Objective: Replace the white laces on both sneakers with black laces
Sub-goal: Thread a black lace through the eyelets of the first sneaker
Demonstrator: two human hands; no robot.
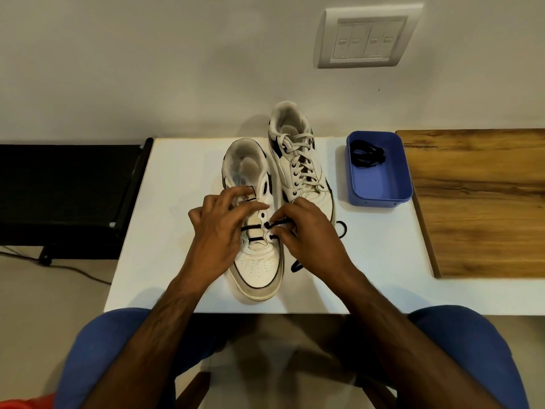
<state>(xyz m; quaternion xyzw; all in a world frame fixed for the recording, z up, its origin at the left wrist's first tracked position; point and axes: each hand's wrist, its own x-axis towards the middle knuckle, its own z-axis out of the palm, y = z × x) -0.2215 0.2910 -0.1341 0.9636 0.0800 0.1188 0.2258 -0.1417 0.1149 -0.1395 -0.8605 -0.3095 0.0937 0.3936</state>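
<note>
Two white sneakers stand toe-toward-me on a white table. The near left sneaker has a black lace threaded across its two lowest eyelet rows. My left hand grips that sneaker's left side and tongue. My right hand pinches the black lace at a right-side eyelet. The lace's loose ends trail on the table right of the shoe. The far right sneaker still carries its white laces. A second black lace lies bundled in a blue tray.
A wooden board lies to the right of the blue tray. A black stand sits left of the table, with a cable on the floor. A wall switch plate is above. My knees in blue trousers are below the table edge.
</note>
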